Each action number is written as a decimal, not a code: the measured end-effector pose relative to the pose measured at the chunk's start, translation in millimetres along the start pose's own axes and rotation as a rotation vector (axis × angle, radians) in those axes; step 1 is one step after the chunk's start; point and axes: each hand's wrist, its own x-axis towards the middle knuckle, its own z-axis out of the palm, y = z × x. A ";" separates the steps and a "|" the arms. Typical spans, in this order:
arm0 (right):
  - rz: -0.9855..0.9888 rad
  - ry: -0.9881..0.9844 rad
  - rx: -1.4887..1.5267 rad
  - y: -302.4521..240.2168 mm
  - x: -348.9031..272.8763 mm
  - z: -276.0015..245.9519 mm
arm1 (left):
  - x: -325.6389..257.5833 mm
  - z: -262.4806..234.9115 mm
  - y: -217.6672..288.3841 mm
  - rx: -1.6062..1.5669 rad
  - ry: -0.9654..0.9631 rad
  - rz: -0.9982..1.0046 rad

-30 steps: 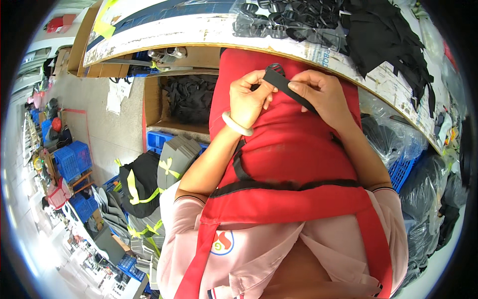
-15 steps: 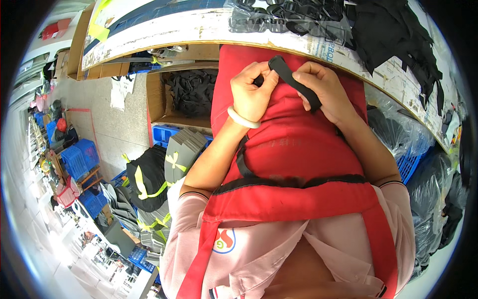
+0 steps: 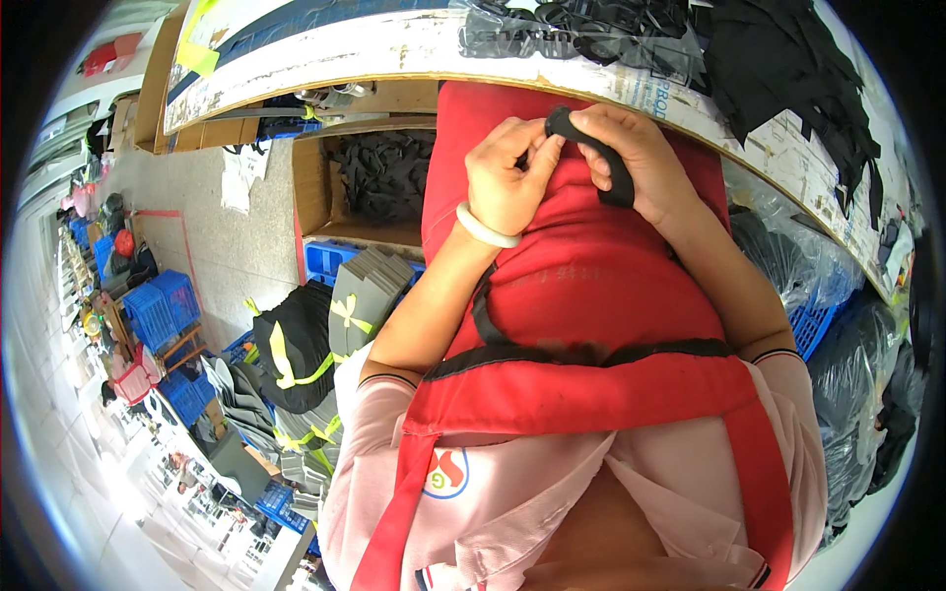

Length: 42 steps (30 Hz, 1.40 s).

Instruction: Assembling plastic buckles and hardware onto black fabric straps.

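Note:
Above my lap, a short black strap (image 3: 619,185) hangs in a curve between my two hands. My right hand (image 3: 641,163) grips it along its upper part, thumb on top and fingers curled behind; its lower end dangles beside the palm. At the strap's upper left end, my left hand (image 3: 505,182) is closed in a pinch, its thumb and forefinger tips against the edge. The exact grip of those fingertips is partly hidden. Under both hands lies the red apron (image 3: 581,246).
The white worktable (image 3: 394,64) curves across the front, with bagged black parts (image 3: 572,34) and black fabric pieces (image 3: 778,69) on it. Left of my lap stands a cardboard box (image 3: 313,192) of black strips. Grey bundles (image 3: 365,295) and a blue crate (image 3: 320,261) are nearby.
My right hand has shifted up and left along the strap, towards my left fingertips. The strap, straighter before, now bends over in a curve.

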 end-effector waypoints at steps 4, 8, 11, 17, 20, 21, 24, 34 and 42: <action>-0.069 -0.014 0.070 6.7 4.0 1.8 | -3.5 2.1 -4.0 0.060 -0.040 0.000; -0.147 0.085 -0.051 11.4 0.9 12.1 | -2.8 0.6 -2.7 -0.003 0.051 -0.039; -0.145 0.080 0.032 11.9 2.6 9.2 | -4.1 -0.5 -2.1 0.031 0.026 -0.022; -0.069 0.073 0.099 14.0 1.2 4.2 | -6.1 1.0 -8.0 0.165 0.021 0.085; -0.047 0.040 0.193 17.1 4.9 0.3 | -6.9 2.6 -9.3 0.171 0.013 0.109; -0.048 0.040 0.192 20.3 6.1 -0.6 | -8.1 4.5 -12.2 0.175 0.005 0.105; -0.058 0.079 0.176 26.5 7.5 1.1 | -11.7 4.1 -12.8 0.162 -0.012 0.076; -0.125 -0.056 -0.053 23.7 8.1 -7.3 | -10.5 -2.9 -16.7 0.126 -0.022 0.202; -0.495 -0.052 -0.640 23.8 6.8 -11.4 | -9.3 -13.3 -11.7 -1.009 -0.114 -0.872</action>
